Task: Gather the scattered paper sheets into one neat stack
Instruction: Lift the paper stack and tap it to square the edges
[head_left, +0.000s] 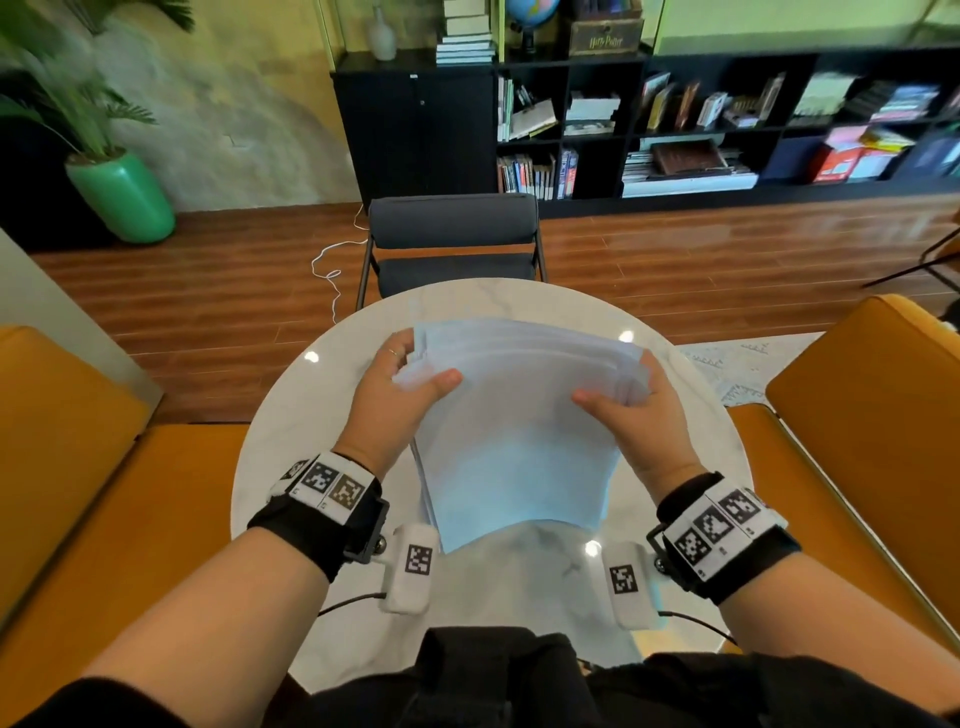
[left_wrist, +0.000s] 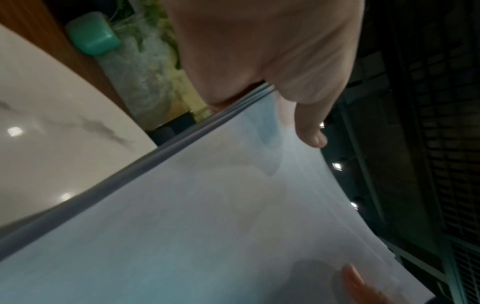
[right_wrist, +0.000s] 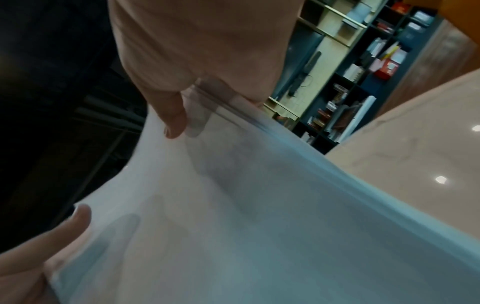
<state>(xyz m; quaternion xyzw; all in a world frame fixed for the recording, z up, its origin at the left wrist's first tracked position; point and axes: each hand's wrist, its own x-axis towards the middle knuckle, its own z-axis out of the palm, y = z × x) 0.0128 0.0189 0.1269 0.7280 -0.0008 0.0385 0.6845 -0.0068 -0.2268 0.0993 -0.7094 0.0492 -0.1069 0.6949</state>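
Left side: the left hand grips the left edge of the paper sheets, thumb laid across the top sheet and fingers curled behind the bundle. The left wrist view confirms the thumb pressing on the sheets' face, with several sheet edges showing as separate lines along that side.

Centre: the sheets are held up as one bundle above the middle of the round marble table, tilted, the lower edge hanging toward the near edge of the table. Whether that lower edge touches the surface cannot be told. At the top of the bundle the sheets are staggered: three or four upper edges stand stepped one behind another, not flush. One further pale sheet edge seems to show behind the bundle, toward the far edge of the table; whether it lies loose on the table is unclear.

Right side: the right hand clamps the right edge likewise, thumb in front, fingers behind. The right wrist view shows the same fanned edges beneath that thumb.

Assessment: gathering appears largely done, since the sheets are collected between both hands. Outstanding: squaring the stepped edges, likely by tapping the bundle on the table, then laying the stack down flat.
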